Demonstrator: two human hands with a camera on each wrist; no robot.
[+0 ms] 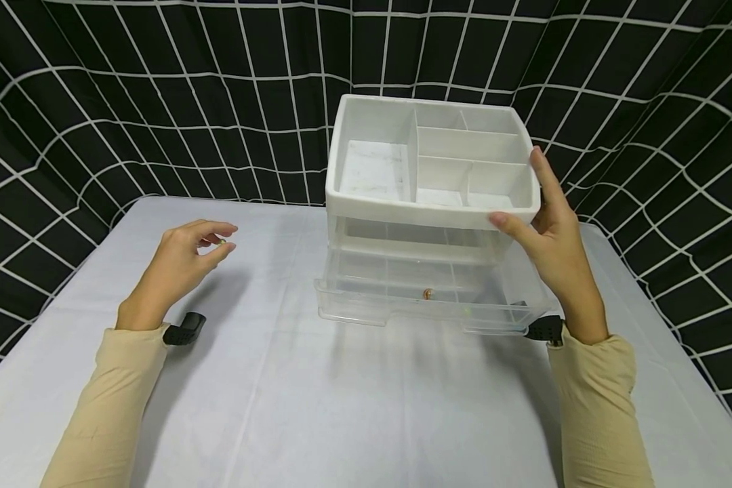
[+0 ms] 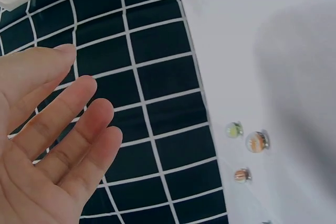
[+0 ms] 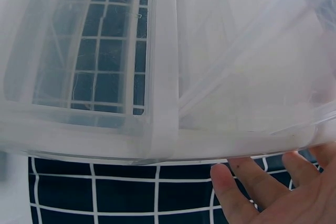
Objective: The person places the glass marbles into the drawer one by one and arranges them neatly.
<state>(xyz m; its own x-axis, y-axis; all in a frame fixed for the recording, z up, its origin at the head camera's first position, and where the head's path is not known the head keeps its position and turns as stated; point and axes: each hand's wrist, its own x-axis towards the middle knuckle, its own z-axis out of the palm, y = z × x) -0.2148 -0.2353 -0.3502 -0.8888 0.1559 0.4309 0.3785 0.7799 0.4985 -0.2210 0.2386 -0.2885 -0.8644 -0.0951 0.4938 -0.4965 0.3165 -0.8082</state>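
A white storage organizer with a divided top tray has its clear lower drawer pulled out toward me. My right hand grips the organizer's right front corner, thumb on the front rim and fingers along the side. Inside the drawer lies an orange-brown marble, with a small greenish spot to its right. Over the left of the table hovers my left hand, fingers loosely bent and thumb apart. In the left wrist view its fingers hold nothing, and a green marble, an orange marble and a brown-striped marble lie beyond them.
A white cloth covers the table. Black fabric with a white grid hangs around the back and both sides, close behind the organizer. Dark wrist devices sit at both cuffs.
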